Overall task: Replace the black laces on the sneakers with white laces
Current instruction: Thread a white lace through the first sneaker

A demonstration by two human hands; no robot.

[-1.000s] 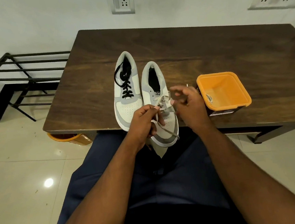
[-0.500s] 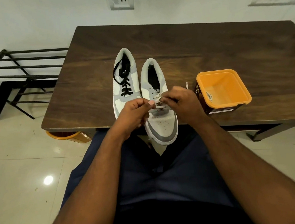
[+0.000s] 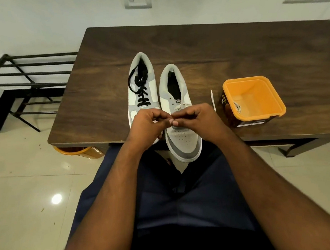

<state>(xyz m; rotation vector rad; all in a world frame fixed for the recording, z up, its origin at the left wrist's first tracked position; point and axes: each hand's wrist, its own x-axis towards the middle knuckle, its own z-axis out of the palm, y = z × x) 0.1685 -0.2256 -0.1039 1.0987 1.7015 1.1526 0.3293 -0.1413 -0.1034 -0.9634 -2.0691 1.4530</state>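
Since half a second ago both hands have drawn closer together, and now meet fingertip to fingertip over the lace area of the right sneaker (image 3: 183, 135). The left hand (image 3: 147, 126) and right hand (image 3: 196, 120) have curled fingers that seem to pinch the white lace (image 3: 180, 105), though the pinch itself is hidden. Two sneakers stand side by side on the table (image 3: 233, 49): the left sneaker (image 3: 135, 95) carries its black lace (image 3: 141, 91), and the right one overhangs the near table edge by its toe. One loose white lace end (image 3: 212, 99) lies between the right sneaker and one orange tub (image 3: 257, 98), which holds another white lace (image 3: 237, 106). The far half of the table is bare wood.
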